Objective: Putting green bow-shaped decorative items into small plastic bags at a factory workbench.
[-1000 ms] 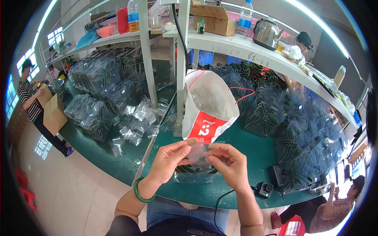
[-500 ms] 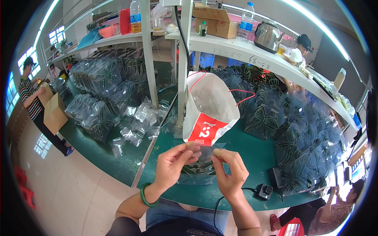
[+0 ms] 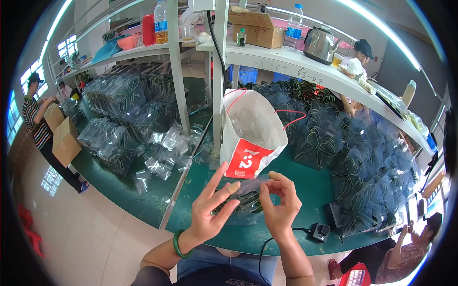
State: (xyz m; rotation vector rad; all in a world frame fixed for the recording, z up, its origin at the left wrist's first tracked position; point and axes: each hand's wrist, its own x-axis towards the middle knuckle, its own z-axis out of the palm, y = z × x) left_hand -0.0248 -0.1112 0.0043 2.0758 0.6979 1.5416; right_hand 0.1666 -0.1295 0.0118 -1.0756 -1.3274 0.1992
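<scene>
Pinches a strip of clear plastic film [image 3: 250, 185] with the right hand [image 3: 281, 206], with thumb and forefinger clamped on its right end and the remaining fingers curled in. Holds the left hand [image 3: 208, 212] beside the film's left end, with thumb and fingers spread apart and the forefinger pointing up; cannot tell, from this angle, about contact between left fingertips and film.

Looks thin, colourless and see-through, with a pale grey sheen and slight creases. Slants upward to the right, over a clear plastic bag [image 3: 247, 204] lying on the green tabletop [image 3: 305, 187], directly in front of the body. Cannot tell whether part of that bag or separate. Shows, through the bag's plastic, a crowded row of dark, curved strands with bright glints among them, and a smooth, bluish-clear margin along the near side.

Just beyond the fingers, a white paper bag [image 3: 229, 143] with a red panel and red string handles, wide open at the top, with clear plastic inside. To the right, heaps of bagged dark strands [image 3: 372, 176]; nearer, a small black device [image 3: 320, 232] on a cable. To the left, scattered clear packets [image 3: 164, 150]. Around the left wrist, a green bangle [image 3: 177, 244].
</scene>
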